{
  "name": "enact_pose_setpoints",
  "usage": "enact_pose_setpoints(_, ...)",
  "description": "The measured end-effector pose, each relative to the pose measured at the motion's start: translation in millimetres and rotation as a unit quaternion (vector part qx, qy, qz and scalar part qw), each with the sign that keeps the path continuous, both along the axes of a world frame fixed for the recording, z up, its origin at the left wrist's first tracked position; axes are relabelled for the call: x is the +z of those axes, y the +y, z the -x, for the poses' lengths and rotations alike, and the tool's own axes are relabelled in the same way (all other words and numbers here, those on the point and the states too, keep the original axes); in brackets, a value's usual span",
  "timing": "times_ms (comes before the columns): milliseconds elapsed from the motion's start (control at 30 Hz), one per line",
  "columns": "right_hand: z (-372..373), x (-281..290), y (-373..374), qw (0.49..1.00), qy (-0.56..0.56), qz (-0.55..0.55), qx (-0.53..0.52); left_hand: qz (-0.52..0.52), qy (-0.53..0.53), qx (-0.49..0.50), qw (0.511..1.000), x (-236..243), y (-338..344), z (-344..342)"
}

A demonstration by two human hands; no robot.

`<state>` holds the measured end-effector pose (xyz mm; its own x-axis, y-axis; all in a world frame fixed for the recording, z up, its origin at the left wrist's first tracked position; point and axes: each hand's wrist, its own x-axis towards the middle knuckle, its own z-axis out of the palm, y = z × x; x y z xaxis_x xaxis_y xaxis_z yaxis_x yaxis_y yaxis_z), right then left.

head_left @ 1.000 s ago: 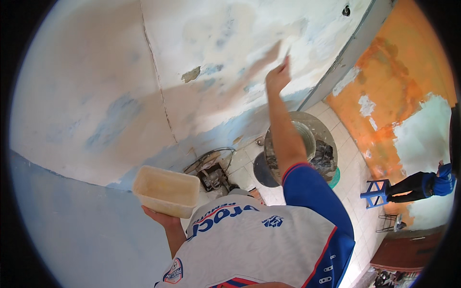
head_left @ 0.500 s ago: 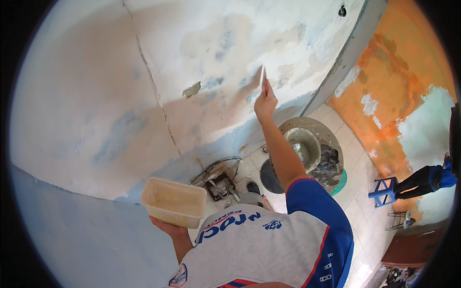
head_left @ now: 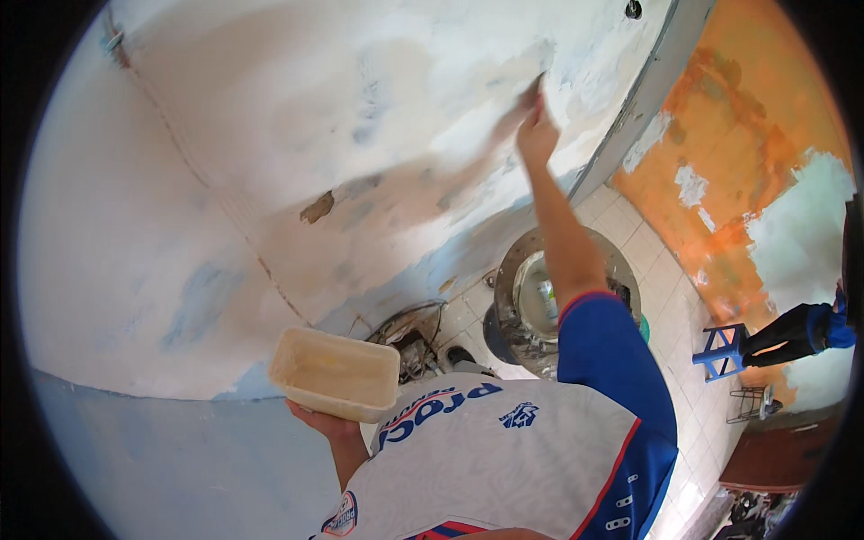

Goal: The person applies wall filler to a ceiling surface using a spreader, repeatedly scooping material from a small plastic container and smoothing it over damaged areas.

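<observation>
My right hand (head_left: 538, 139) is stretched up to the patchy white wall (head_left: 270, 108), its fingers closed around a putty knife (head_left: 540, 84). The knife shows edge-on, a thin blade against the plaster. At waist height on the left, my left hand (head_left: 315, 419) supports a cream plastic tub (head_left: 340, 401) from below, its fingers partly hidden under it. Pale residue coats the inside of the tub. A chipped hole (head_left: 317, 207) and a long crack (head_left: 175, 139) mark the wall left of my right hand.
Below my right arm a round table (head_left: 511, 252) bears a bucket (head_left: 531, 279). Tools and cables (head_left: 418, 351) lie at the wall's foot. On the right, another person (head_left: 778, 342) is by a blue stool (head_left: 720, 353), near an orange, partly patched wall (head_left: 729, 135).
My right hand has swept up and to the right along the wall with the putty knife. The tub stays in my left hand, nearly unmoved. The view has shifted slightly.
</observation>
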<state>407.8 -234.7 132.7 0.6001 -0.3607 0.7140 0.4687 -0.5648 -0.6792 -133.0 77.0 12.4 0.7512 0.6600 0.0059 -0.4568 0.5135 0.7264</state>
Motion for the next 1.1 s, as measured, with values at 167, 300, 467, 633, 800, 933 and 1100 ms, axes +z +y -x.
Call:
enact_pose_setpoints(167, 97.2, -75.8, 35.9, 0.996, -0.023, 0.014, 0.086, 0.130, -0.033, -0.007, 0.991, 21.1, -24.0, -57.8)
enact_pose_setpoints(300, 65.9, -23.3, -4.8, 0.994, -0.032, -0.101, 0.034, 0.152, 0.022, 0.004, 0.988, 31.3, -37.2, -86.2)
enact_pose_setpoints(467, -11.4, 6.3, -46.8, 0.996, -0.039, -0.086, 0.005, 0.168, -0.051, -0.014, 0.984, 15.1, -45.1, -116.7)
enact_pose_setpoints(633, 71.4, -34.2, 19.9, 0.983, -0.103, 0.064, 0.139, 0.141, -0.033, 0.033, 0.989, 20.8, -59.0, -134.6)
enact_pose_setpoints(800, 84.2, -27.5, -8.3, 0.951, -0.067, -0.172, 0.249, 0.118, -0.011, 0.083, 0.989, 17.6, -59.6, -145.3)
enact_pose_setpoints(933, 10.7, 6.9, -58.3, 0.991, -0.020, -0.131, -0.034, 0.118, -0.034, 0.030, 0.992, 30.6, -64.4, -143.0)
enact_pose_setpoints(1100, 26.1, -14.6, -4.6, 0.997, -0.044, -0.043, 0.038, 0.122, -0.032, 0.047, 0.991, 51.1, -68.3, -148.2)
